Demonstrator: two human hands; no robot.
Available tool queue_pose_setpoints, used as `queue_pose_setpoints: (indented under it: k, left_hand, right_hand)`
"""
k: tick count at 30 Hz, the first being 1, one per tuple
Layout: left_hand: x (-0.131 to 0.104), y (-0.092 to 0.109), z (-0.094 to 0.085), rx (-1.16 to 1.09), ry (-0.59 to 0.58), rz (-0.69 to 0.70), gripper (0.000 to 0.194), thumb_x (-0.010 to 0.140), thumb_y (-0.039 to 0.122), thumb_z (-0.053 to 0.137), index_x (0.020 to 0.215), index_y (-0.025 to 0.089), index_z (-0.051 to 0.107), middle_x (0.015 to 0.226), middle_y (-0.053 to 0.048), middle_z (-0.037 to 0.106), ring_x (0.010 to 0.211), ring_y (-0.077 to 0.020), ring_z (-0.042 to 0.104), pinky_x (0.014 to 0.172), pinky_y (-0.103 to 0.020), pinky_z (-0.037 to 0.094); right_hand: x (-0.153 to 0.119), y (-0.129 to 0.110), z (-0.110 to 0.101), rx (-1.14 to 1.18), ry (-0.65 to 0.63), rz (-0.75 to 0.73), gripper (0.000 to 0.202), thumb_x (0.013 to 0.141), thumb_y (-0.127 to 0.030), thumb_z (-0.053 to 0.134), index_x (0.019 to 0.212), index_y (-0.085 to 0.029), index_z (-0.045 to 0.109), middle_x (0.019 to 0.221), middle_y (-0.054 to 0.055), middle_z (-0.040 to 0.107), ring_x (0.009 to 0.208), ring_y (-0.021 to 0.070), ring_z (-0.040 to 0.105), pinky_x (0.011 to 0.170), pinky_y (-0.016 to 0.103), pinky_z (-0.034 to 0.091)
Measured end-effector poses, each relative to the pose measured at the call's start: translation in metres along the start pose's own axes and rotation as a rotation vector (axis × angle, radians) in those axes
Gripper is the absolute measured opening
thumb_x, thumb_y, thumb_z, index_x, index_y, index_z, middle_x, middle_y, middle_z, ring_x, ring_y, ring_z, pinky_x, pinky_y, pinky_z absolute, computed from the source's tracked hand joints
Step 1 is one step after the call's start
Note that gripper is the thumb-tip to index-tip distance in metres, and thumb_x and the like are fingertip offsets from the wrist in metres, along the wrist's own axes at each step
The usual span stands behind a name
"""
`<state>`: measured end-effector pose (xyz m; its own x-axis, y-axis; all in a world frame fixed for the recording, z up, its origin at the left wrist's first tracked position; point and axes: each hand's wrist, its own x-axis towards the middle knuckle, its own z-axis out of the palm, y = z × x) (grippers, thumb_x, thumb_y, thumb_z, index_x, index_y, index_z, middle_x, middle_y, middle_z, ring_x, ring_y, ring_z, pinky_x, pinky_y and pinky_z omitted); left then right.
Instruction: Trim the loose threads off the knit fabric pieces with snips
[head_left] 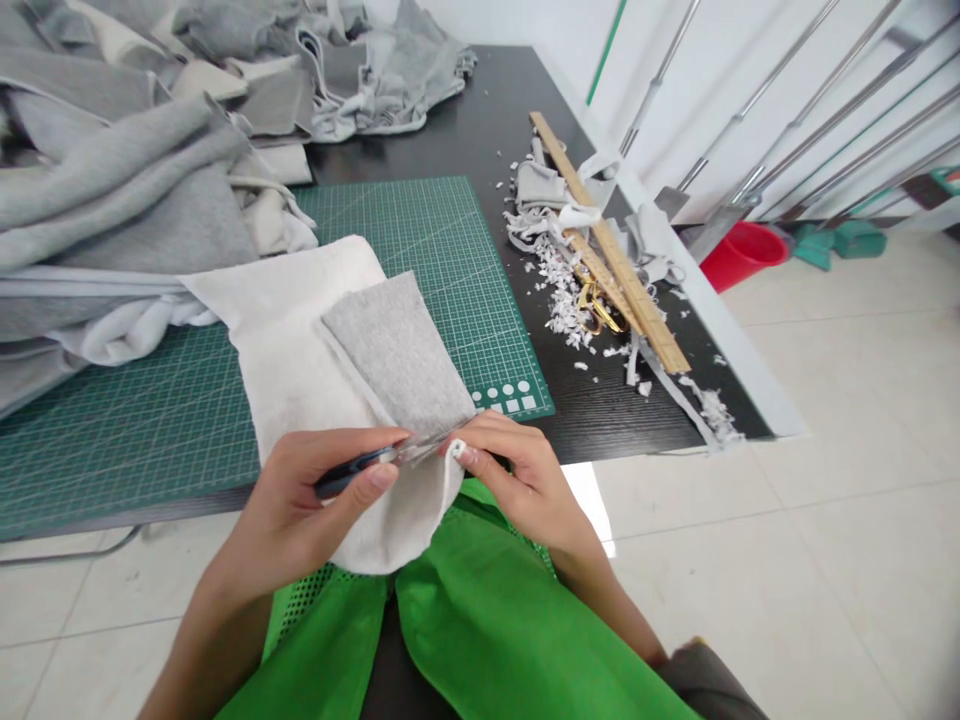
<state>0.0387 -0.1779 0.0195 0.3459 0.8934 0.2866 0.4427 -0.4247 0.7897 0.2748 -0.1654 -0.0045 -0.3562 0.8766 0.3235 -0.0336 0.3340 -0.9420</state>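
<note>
My left hand is closed around small thread snips with a dark handle. Their metal blades point right, up against the cloth edge beside my right fingertips. Between thumb and fingers, my right hand pinches the edge of a white and grey fabric piece. Its white side lies partly on the green cutting mat and hangs over the table's front edge. A grey folded-over part lies on top. The exact spot where the blades meet the cloth is partly covered by my fingers.
Grey and white fabric pieces are heaped on the left. At the right of the dark table lie wooden rulers, gold-handled scissors and white scraps. A red bucket and long-handled tools stand beyond.
</note>
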Motion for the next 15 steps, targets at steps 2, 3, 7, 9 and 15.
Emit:
queue_pose_setpoints:
  k: [2,3,7,9,15]
  left_hand:
    - [0.000,0.007,0.002,0.051,-0.020,0.032,0.029,0.094,0.023,0.069,0.122,0.031,0.072,0.106,0.002,0.080,0.085,-0.0125,0.077,0.073,-0.016,0.059]
    - [0.001,0.011,0.004,0.075,-0.027,0.046,0.030,0.095,0.023,0.069,0.123,0.030,0.070,0.107,0.002,0.080,0.086,-0.0120,0.076,0.074,-0.016,0.058]
    - [0.003,0.019,0.008,0.172,0.006,0.111,0.030,0.096,0.024,0.068,0.126,0.025,0.068,0.104,0.001,0.079,0.085,-0.0096,0.074,0.075,-0.015,0.056]
    - [0.005,0.018,0.007,0.202,0.000,0.158,0.030,0.097,0.023,0.067,0.127,0.023,0.067,0.104,0.000,0.078,0.086,-0.0091,0.073,0.078,-0.015,0.056]
    - [0.009,0.011,0.008,0.314,-0.021,0.318,0.034,0.099,0.022,0.064,0.133,0.018,0.062,0.101,-0.004,0.077,0.077,-0.0118,0.072,0.064,-0.020,0.055]
  right_hand:
    - [0.000,0.000,0.000,-0.003,0.000,0.016,0.021,0.101,-0.018,0.061,0.107,-0.023,0.080,0.088,0.003,0.073,0.081,0.0158,0.062,0.079,0.031,0.046]
    - [0.000,0.000,0.000,-0.005,-0.002,0.023,0.021,0.101,-0.018,0.061,0.107,-0.023,0.080,0.086,0.003,0.073,0.080,0.0157,0.061,0.078,0.031,0.046]
    - [0.000,0.001,-0.001,-0.010,-0.028,0.034,0.021,0.101,-0.019,0.060,0.108,-0.023,0.079,0.085,0.002,0.071,0.081,0.0157,0.060,0.077,0.031,0.044]
    - [0.000,0.002,-0.002,-0.012,-0.043,0.039,0.021,0.102,-0.020,0.060,0.109,-0.024,0.079,0.085,0.002,0.070,0.082,0.0160,0.060,0.077,0.031,0.044]
    - [-0.001,0.002,-0.002,-0.012,-0.030,0.036,0.020,0.101,-0.020,0.061,0.108,-0.025,0.079,0.086,0.002,0.071,0.083,0.0166,0.061,0.078,0.031,0.044]
